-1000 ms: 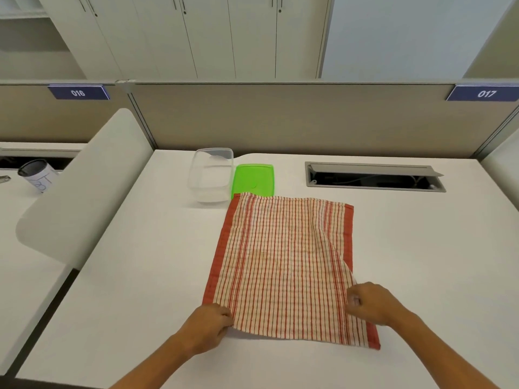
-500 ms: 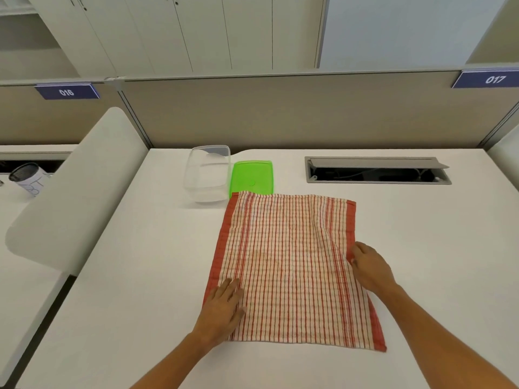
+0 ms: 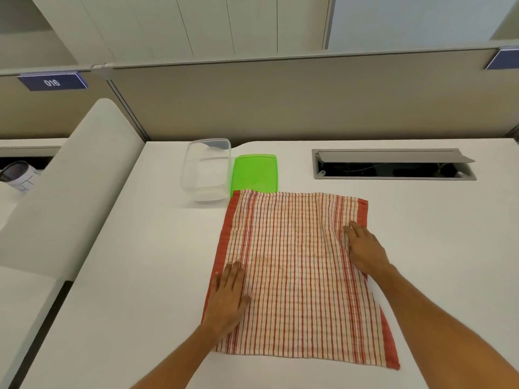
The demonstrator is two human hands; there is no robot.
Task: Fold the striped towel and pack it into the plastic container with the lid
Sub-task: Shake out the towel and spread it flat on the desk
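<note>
The red-and-white striped towel (image 3: 295, 270) lies spread flat on the white desk (image 3: 140, 276). My left hand (image 3: 229, 296) rests palm down on its left edge, fingers together and pointing away from me. My right hand (image 3: 363, 248) lies flat on the towel's right side, fingertips near the far right corner. Neither hand grips the cloth. Beyond the towel's far left corner stands the clear plastic container (image 3: 206, 169), with nothing in it. The green lid (image 3: 255, 171) lies flat beside it on the right, its near edge touching or slightly under the towel's far hem.
An open cable tray (image 3: 393, 164) is set into the desk at the back right. A beige partition wall (image 3: 280, 99) closes the far side. A white curved divider (image 3: 70, 186) borders the desk on the left, with a mug (image 3: 18, 175) behind it.
Both hands have let go of the near corners and slid away from me along the towel's sides, now pressing flat. The towel lies smoother. The camera has moved closer and tilted down.
</note>
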